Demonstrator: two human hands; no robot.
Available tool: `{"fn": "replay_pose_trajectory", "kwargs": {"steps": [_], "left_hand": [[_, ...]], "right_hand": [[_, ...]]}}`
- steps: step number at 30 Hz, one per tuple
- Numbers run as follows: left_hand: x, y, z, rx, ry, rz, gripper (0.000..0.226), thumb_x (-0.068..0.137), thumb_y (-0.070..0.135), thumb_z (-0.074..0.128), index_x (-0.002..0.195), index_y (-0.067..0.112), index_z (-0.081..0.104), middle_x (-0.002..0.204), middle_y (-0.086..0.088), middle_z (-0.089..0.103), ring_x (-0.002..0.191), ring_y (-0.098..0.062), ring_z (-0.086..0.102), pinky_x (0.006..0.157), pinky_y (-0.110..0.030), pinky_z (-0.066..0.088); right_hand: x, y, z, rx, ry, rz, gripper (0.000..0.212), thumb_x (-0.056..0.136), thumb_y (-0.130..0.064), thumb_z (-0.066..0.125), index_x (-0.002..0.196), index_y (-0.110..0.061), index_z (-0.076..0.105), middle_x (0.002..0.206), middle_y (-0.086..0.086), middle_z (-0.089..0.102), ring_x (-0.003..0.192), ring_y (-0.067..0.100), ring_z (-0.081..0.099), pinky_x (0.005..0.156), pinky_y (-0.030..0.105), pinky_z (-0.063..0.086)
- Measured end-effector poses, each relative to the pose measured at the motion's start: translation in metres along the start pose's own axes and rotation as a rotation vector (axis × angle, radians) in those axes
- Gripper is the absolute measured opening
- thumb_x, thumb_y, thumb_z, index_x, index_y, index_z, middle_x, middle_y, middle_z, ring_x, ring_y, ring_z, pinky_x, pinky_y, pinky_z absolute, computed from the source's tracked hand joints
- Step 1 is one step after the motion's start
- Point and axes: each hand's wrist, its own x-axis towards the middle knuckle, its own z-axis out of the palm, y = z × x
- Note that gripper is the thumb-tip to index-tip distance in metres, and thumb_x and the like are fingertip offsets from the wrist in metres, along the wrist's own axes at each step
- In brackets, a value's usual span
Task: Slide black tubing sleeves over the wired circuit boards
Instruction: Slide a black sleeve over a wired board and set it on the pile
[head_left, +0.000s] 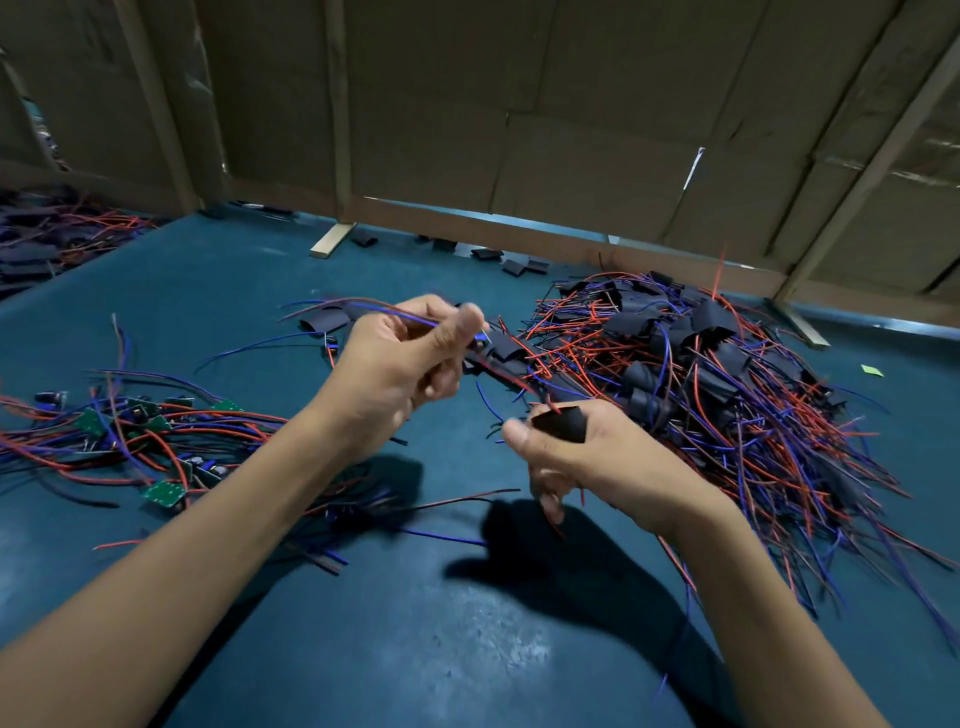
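Both forearms reach in from six o'clock over the teal work table (395, 649). The left hand (400, 364) is raised, fingers curled, pinching thin blue and red wires (332, 304) between thumb and forefinger. The right hand (582, 457), lower at four o'clock of it, grips a short black tubing sleeve (561, 423); a board inside is possibly hidden. Bare green circuit boards (163, 491) lie at nine o'clock, the sleeved heap (727, 364) at two o'clock, open tabletop between.

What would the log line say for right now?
left hand: pinches blue wire | right hand: grips black sleeve | sleeved pile: right
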Motion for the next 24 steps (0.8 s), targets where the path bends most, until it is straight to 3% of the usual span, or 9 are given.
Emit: {"fn": "replay_pose_trajectory", "kwargs": {"steps": [3,7,9,11,13,16,19,21,24], "left_hand": [[-0.009,-0.001,0.008,0.171,-0.131,0.025,0.035,0.067,0.049,0.087,0.074,0.018,0.074,0.065,-0.017,0.057,0.046,-0.012,0.043,0.046,-0.021,0.030],[-0.017,-0.003,0.023,0.362,-0.214,0.038,0.011,0.077,0.022,0.083,0.077,0.015,0.076,0.065,-0.005,0.069,0.051,-0.009,0.055,0.050,-0.017,0.043],[-0.021,-0.005,0.029,0.404,-0.190,0.051,0.006,0.077,0.020,0.081,0.075,0.018,0.077,0.070,-0.006,0.073,0.053,-0.009,0.057,0.053,-0.020,0.046],[-0.025,-0.007,0.034,0.387,-0.139,0.065,0.009,0.076,0.020,0.082,0.076,0.013,0.077,0.069,-0.004,0.073,0.054,-0.010,0.056,0.053,-0.020,0.046],[-0.028,-0.010,0.040,0.349,-0.097,0.083,0.014,0.076,0.021,0.084,0.081,0.009,0.078,0.067,-0.002,0.072,0.055,-0.008,0.057,0.055,-0.019,0.047],[-0.028,-0.012,0.042,0.403,-0.042,0.120,0.019,0.073,0.030,0.080,0.084,0.014,0.079,0.063,0.008,0.069,0.057,-0.005,0.057,0.057,-0.016,0.046],[-0.028,-0.013,0.040,0.435,-0.017,0.135,0.014,0.077,0.027,0.080,0.082,0.014,0.079,0.062,0.006,0.069,0.058,-0.007,0.058,0.058,-0.018,0.047],[-0.029,-0.014,0.040,0.466,-0.015,0.140,0.009,0.081,0.025,0.080,0.080,0.016,0.078,0.064,0.005,0.070,0.059,-0.007,0.061,0.058,-0.018,0.047],[-0.028,-0.014,0.041,0.393,-0.024,0.096,0.013,0.079,0.027,0.080,0.080,0.014,0.078,0.072,-0.002,0.074,0.064,-0.009,0.066,0.061,-0.020,0.051]], "right_hand": [[-0.001,0.000,-0.003,-0.099,-0.070,0.039,0.052,0.076,-0.045,0.081,0.063,-0.006,0.050,0.054,0.013,0.056,0.052,0.017,0.058,0.054,0.023,0.038],[-0.002,-0.002,-0.002,-0.104,-0.086,0.056,0.045,0.073,-0.043,0.085,0.072,-0.005,0.061,0.061,0.020,0.065,0.057,0.013,0.064,0.057,0.022,0.043],[-0.003,-0.006,0.000,-0.130,-0.056,0.029,0.033,0.074,-0.047,0.083,0.083,-0.018,0.070,0.059,0.009,0.069,0.057,0.009,0.059,0.060,0.021,0.042],[-0.003,-0.008,0.004,-0.146,-0.008,0.006,0.025,0.073,-0.050,0.083,0.076,-0.029,0.070,0.057,0.005,0.069,0.057,0.009,0.057,0.060,0.025,0.041],[-0.002,-0.008,0.007,-0.174,0.060,0.007,0.028,0.069,-0.050,0.085,0.068,-0.029,0.066,0.055,0.008,0.067,0.052,0.013,0.057,0.059,0.030,0.041],[-0.001,-0.007,0.007,-0.164,0.079,0.026,0.032,0.066,-0.044,0.089,0.062,-0.031,0.060,0.052,0.011,0.058,0.043,0.018,0.059,0.046,0.025,0.041],[-0.002,-0.007,0.009,-0.116,0.051,0.064,0.042,0.062,-0.044,0.091,0.058,-0.026,0.053,0.051,0.007,0.045,0.046,0.031,0.060,0.041,0.025,0.044],[-0.001,-0.008,0.009,-0.053,0.059,0.090,0.037,0.061,-0.042,0.092,0.066,-0.022,0.060,0.054,0.014,0.043,0.047,0.039,0.058,0.037,0.023,0.042],[-0.002,-0.011,0.008,0.020,0.024,0.099,0.065,0.062,-0.046,0.088,0.088,0.009,0.064,0.050,0.021,0.038,0.036,0.033,0.050,0.041,0.025,0.046]]}}
